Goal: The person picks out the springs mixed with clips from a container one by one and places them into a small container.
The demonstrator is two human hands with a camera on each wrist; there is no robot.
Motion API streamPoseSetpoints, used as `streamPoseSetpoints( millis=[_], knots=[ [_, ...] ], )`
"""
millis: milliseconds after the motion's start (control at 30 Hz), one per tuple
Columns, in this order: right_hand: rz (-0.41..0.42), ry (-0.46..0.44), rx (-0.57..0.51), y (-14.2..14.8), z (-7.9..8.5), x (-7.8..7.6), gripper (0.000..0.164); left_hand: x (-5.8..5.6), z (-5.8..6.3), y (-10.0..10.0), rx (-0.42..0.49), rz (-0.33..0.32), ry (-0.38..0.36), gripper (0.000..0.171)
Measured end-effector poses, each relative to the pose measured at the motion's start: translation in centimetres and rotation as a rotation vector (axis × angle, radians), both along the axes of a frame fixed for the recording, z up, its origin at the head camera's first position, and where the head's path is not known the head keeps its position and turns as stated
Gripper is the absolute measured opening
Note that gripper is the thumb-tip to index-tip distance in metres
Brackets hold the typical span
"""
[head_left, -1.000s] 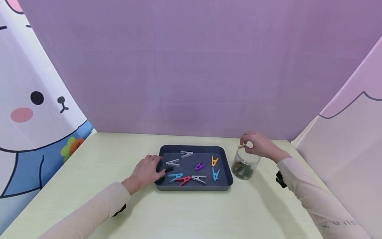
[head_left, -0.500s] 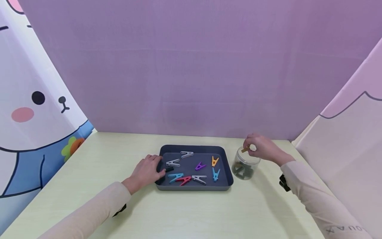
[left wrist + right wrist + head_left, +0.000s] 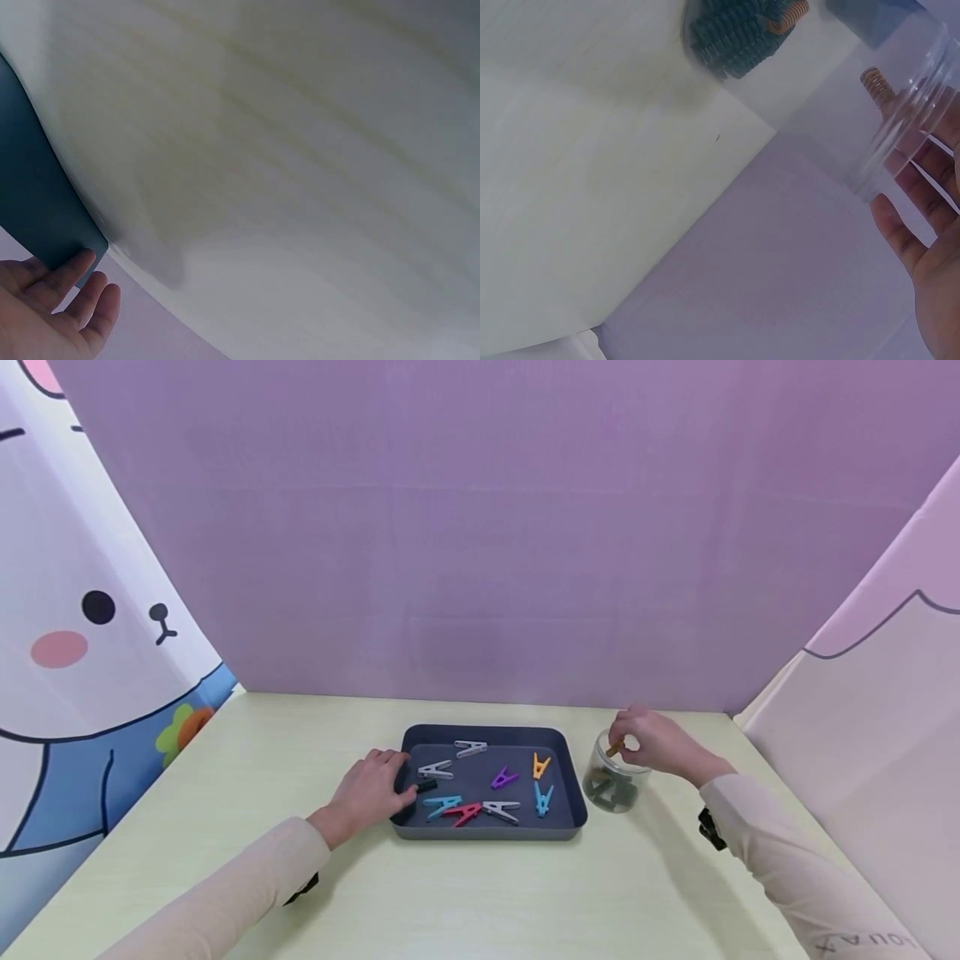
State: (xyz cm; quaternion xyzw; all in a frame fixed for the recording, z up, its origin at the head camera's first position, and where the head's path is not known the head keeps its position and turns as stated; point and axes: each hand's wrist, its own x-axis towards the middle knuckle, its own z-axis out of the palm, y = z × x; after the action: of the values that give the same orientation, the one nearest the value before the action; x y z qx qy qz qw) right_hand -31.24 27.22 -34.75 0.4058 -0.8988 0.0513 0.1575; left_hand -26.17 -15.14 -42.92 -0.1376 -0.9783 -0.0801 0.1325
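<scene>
My right hand (image 3: 658, 743) pinches a copper-coloured coil spring (image 3: 615, 747) at the mouth of a clear round jar (image 3: 633, 789). In the right wrist view the spring (image 3: 876, 86) shows through the jar's clear wall, pointing inward. Dark green springs (image 3: 735, 37) and another copper spring (image 3: 789, 16) lie at the jar's bottom. My left hand (image 3: 366, 789) rests on the left edge of a dark grey tray (image 3: 487, 832), fingers spread. The left wrist view has its fingertips (image 3: 86, 259) at a tray corner. A black spring (image 3: 427, 786) lies inside the tray near the thumb.
Several clips lie spread in the tray: grey ones (image 3: 435, 770), blue ones (image 3: 543, 799), a red one (image 3: 463, 814), a purple one (image 3: 504, 777) and an orange one (image 3: 540, 766). A purple cloth (image 3: 480, 568) hangs behind the pale table (image 3: 495, 893).
My right hand has brought the copper spring from above the jar's rim down into its mouth, the spring tilting more steeply. The left hand and the tray stay where they were.
</scene>
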Motion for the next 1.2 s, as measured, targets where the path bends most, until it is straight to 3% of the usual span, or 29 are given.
streamPoseSetpoints(
  millis=[567,1200],
  knots=[
    [-0.013,0.001,-0.006,0.2,-0.5,-0.2,0.017,-0.1,-0.1,-0.1,0.002,-0.011,0.007,0.053],
    [-0.033,-0.028,-0.015,-0.8,1.2,0.1,0.015,-0.1,-0.2,-0.2,0.010,-0.013,0.032,0.051]
  ],
)
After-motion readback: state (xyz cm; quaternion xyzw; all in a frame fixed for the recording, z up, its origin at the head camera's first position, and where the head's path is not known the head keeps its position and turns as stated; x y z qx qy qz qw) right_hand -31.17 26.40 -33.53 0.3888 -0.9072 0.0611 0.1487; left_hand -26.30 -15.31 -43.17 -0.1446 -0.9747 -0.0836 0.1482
